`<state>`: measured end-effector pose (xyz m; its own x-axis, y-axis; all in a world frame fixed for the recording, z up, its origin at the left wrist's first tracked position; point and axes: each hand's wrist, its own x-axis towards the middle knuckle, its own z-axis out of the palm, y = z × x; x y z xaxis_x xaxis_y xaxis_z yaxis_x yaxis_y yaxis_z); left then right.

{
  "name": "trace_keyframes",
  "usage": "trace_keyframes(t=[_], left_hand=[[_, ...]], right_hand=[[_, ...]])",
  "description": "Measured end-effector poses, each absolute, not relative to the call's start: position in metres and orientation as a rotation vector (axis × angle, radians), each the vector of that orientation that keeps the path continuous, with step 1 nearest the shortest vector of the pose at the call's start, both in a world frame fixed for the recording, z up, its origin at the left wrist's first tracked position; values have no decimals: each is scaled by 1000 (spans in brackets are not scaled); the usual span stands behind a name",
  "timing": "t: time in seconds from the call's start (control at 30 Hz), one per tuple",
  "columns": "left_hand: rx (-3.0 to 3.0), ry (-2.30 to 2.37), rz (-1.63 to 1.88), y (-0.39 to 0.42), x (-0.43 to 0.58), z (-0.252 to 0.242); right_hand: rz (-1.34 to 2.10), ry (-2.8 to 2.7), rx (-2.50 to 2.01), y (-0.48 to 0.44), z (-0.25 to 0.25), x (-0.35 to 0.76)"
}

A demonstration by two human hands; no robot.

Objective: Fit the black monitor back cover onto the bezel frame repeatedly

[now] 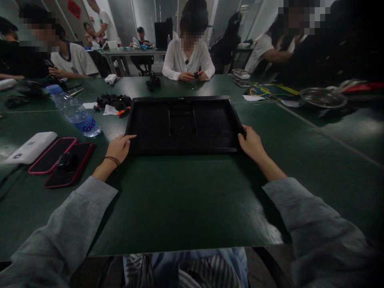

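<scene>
A shallow black rectangular tray [150,145] with a raised rim lies on the green table in front of me. Two thin upright lines and a dark fitting show in its middle, and a small pale mark sits on its far rim. My left hand [117,150] grips the tray's left end, with the index finger laid over the near left corner. At the right end my right hand [251,142] holds the rim, thumb on the inside and fingers behind the edge. The undersides of both grips are hidden.
Left of the tray lie a water bottle [73,112], a white device [32,147] and two red-edged phones [54,155], one with a black object on it. Black parts [112,102] sit beyond. A metal bowl [324,98] stands far right. A person [189,56] sits opposite.
</scene>
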<state>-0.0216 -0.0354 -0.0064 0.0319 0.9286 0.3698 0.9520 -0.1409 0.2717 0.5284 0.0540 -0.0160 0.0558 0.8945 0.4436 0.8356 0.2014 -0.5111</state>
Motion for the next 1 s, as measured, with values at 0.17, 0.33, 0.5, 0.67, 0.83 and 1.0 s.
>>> trace_keyframes(t=[0.17, 0.33, 0.5, 0.67, 0.83, 1.0], left_hand=[[-2147, -2034, -629, -42, -14, -1], [-2110, -1988, -637, -44, -12, 4], [-2054, -1990, -694, -46, -14, 6], [-2086, -2012, -711, -44, -16, 3], [-2146, -2064, -732, -40, -19, -2], [-2205, -2036, -785, -38, -22, -4]], right_hand=[[33, -1801, -1588, 57, -20, 532], [-38, -1789, -1548, 56, -19, 531], [-79, -1762, -1521, 53, -13, 526], [-44, -1741, -1525, 51, -10, 524], [14, -1770, -1593, 47, -9, 523], [35, -1782, -1621, 47, -9, 523]])
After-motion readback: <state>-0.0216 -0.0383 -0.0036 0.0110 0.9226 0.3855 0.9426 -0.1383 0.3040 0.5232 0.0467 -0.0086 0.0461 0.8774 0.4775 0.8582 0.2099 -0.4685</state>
